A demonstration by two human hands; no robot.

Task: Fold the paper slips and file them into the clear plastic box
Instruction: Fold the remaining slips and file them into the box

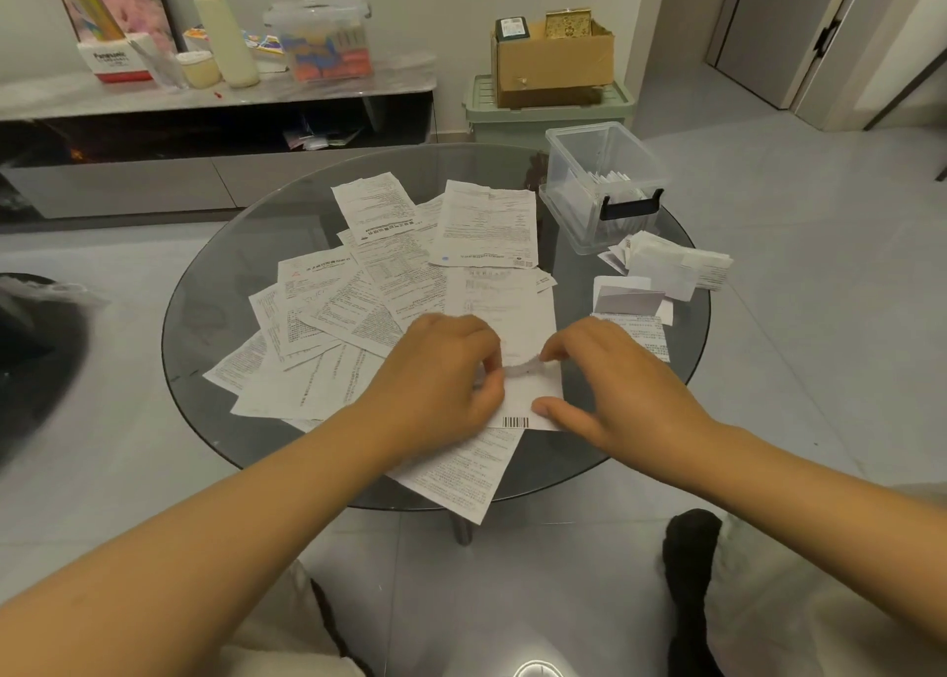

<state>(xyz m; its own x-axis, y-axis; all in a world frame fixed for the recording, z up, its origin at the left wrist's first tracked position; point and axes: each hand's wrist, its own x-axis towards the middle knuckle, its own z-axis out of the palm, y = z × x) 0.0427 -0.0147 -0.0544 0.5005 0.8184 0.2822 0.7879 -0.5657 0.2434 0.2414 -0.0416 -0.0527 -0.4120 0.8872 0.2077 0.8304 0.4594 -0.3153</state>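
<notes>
Both hands on it: left hand (440, 369) and right hand (615, 379) pinch one barcode slip (517, 328) at the bench's (215, 307) 6 o'clock. A dozen-odd loose slips (358, 287) fan toward 9. One clear plastic box (599, 184) holds folded slips at 2 o'clock. Grey tiled floor (799, 277) around.
</notes>
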